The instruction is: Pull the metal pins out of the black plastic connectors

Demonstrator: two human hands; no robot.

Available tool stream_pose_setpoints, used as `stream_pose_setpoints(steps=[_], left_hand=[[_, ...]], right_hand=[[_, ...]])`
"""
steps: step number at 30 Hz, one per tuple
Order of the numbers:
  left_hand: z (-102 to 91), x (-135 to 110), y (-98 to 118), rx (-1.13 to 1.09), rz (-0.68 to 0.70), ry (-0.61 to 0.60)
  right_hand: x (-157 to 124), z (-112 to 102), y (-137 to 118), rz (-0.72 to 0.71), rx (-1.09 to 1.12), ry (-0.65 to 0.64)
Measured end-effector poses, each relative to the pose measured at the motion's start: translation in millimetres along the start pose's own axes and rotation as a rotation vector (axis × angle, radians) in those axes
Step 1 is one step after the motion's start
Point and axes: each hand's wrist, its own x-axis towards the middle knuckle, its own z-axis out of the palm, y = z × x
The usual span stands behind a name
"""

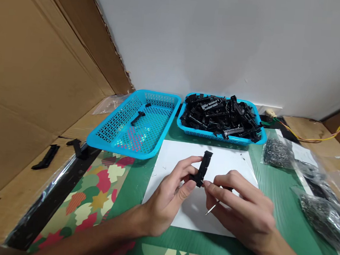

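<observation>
My left hand [168, 195] pinches a long black plastic part [203, 168] and holds it upright over a white sheet of paper [232, 160]. My right hand [240, 207] is closed in a pinch at the part's lower end; a thin metal pin [211, 209] sticks out below its fingers. Behind the paper, the right blue basket [261, 138] is heaped with several black plastic parts [221, 116]. The left blue basket [118, 139] holds two black parts [138, 117].
Two more black parts [46, 157] lie on the cardboard at left. Clear bags of small metal pieces [276, 152] sit at right, with yellow and orange wires [314, 137] behind. A cardboard wall [29, 71] stands at left, a white wall behind.
</observation>
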Motion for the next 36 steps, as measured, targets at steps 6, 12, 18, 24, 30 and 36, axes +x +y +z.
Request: stream_pose_setpoints(steps=[6, 12, 18, 24, 30, 36], left_hand=[[-4.3, -1, -9, 0.264, 0.214, 0.0], [-6.8, -2, -11, 0.399, 0.279, -0.043], [-8.9, -1, -13, 0.435, 0.316, -0.1], [-6.3, -3, 0, 0.15, 0.066, -0.028], [-3.5, 3, 11, -0.238, -0.186, -0.019], [-8.0, 13, 12, 0.113, -0.175, -0.041]], right_hand=[[-2, 1, 1, -0.043, -0.038, -0.044], [-3, -3, 2, -0.047, -0.044, -0.153], [-7, -5, 5, -0.056, -0.031, -0.233], [-1, -7, 6, 0.01, -0.023, -0.222], [3, -16, 14, -0.005, -0.085, -0.207], [8, -22, 21, -0.068, -0.203, -0.262]])
